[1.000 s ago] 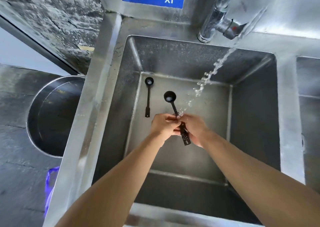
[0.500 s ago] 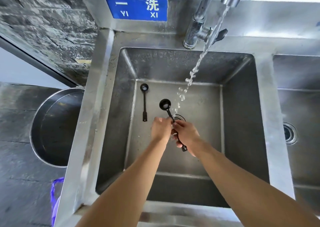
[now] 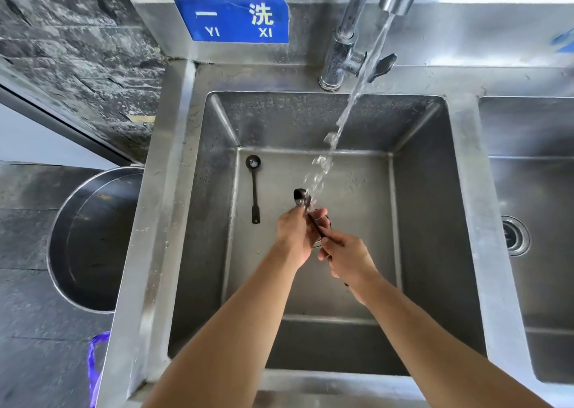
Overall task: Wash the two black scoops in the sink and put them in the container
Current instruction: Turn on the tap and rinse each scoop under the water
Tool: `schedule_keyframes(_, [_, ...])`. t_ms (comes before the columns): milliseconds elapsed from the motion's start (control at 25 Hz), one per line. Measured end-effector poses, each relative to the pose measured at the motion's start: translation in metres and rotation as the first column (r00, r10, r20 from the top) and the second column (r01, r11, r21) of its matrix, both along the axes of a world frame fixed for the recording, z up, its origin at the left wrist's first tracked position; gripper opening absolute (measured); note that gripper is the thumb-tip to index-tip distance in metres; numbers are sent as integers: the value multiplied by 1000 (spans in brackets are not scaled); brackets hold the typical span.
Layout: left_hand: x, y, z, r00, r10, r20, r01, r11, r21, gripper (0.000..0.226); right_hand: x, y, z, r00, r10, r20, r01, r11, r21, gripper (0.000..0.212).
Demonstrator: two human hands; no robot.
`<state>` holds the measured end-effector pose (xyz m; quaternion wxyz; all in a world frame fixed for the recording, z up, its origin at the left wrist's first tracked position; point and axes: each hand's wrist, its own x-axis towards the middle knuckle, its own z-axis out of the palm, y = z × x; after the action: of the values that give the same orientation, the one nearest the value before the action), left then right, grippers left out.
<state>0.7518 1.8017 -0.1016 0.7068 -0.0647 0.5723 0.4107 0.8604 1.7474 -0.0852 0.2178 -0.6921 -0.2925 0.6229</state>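
Note:
Over the middle of the steel sink (image 3: 435, 221) I hold one black scoop (image 3: 300, 197), its bowl pointing away from me under the running water. My right hand (image 3: 346, 257) grips its handle. My left hand (image 3: 295, 230) is wrapped around the shaft just below the bowl. The second black scoop (image 3: 254, 187) lies flat on the sink floor at the left, bowl toward the back wall, untouched. A round steel container (image 3: 90, 239) stands on the floor to the left of the sink.
A tap (image 3: 344, 50) at the back pours a stream of water (image 3: 351, 112) diagonally down onto the held scoop. A second sink basin (image 3: 534, 190) with a drain lies to the right. A blue sign (image 3: 231, 19) hangs on the back wall.
My right hand has slid down the handle toward me, away from my left hand. The scoop's bowl now sits right under the stream. The view has tilted up.

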Motion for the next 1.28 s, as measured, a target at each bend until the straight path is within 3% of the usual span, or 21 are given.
schedule_keyframes(200, [3, 12, -3, 976, -97, -194, 106, 994, 36, 25, 0, -10, 7, 969, -145, -199, 124, 986, -113, 30])
schedule_keyframes(520, [1, 19, 2, 987, -155, -43, 161, 967, 195, 43, 16, -13, 19, 963, -165, -212, 128, 976, -176, 30])
schedule_keyframes(760, [-9, 6, -7, 927, -308, -215, 347, 922, 173, 22, 19, -22, 23, 967, -110, -230, 61, 976, -209, 29])
schedule_keyframes(840, [-10, 1, -6, 923, -292, -251, 343, 919, 195, 23, 18, -21, 24, 974, -98, -206, 50, 972, -230, 28])
schedule_keyframes(960, [-7, 2, -2, 992, -57, -109, 80, 973, 216, 43, 9, -18, 27, 963, -115, -245, 43, 958, -282, 29])
schedule_keyframes(1080, [-5, 5, 4, 986, 124, 109, -144, 968, 204, 38, 5, -20, 30, 888, -203, -413, 33, 923, -384, 33])
schedule_keyframes(1200, [-8, 2, 8, 956, 131, 261, -189, 959, 212, 14, 7, -19, 32, 727, -352, -590, 11, 865, -502, 36])
schedule_keyframes(1280, [-10, 1, 7, 933, 102, 345, -176, 966, 191, 20, 5, -19, 34, 639, -434, -635, 9, 830, -558, 35])
